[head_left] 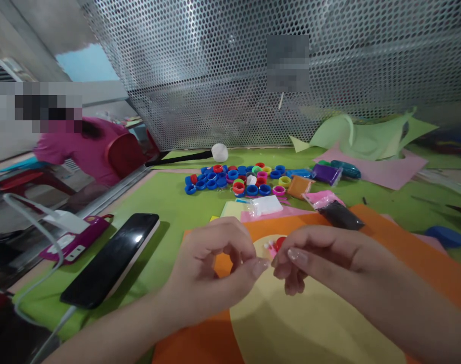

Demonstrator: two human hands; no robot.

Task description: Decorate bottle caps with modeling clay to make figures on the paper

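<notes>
My left hand (219, 268) has its thumb and forefinger pinched together. My right hand (321, 263) is closed too, thumb pressed to the fingers, and the two sets of fingertips nearly meet. Whatever they hold, if anything, is too small or hidden to make out. Below both hands lies a pale yellow paper circle (291, 323) on an orange sheet (192, 344). Just beyond the fingertips, a red round piece (281, 242) and small pink and white bits (270, 248) show on the circle, partly covered by my right hand.
Many coloured bottle caps (232, 179) spread behind, beside clay packets in white (267, 205), orange (300, 187), purple (326, 173) and black (340, 212). A phone (112, 258) and power strip (77, 240) lie left. A blue lid (445, 236) is right. A person in pink (90, 146) sits left.
</notes>
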